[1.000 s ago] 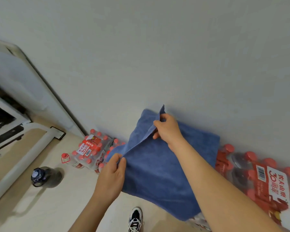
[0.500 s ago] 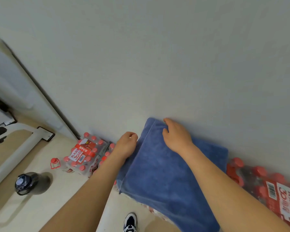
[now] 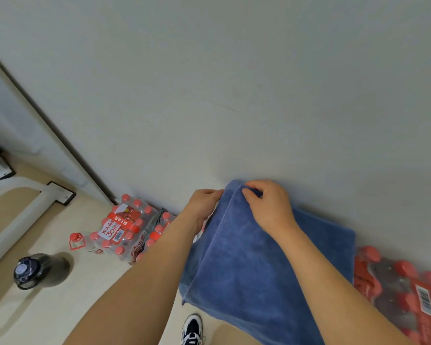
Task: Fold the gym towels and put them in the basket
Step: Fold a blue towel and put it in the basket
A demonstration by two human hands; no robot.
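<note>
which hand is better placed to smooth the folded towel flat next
Probably the right. The right hand lies on top of the towel, pinching its far edge, with its forearm over the cloth. The left hand grips the towel's left corner from the side, off the top face.

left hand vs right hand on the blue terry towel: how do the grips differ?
The left hand holds the blue terry towel at its left edge, from beside the cloth; the right hand pinches the top fold from above, resting on the cloth. The left forearm is clear of the towel; the right forearm crosses it. Shared: both hold the same far corner, by the wall.
</note>
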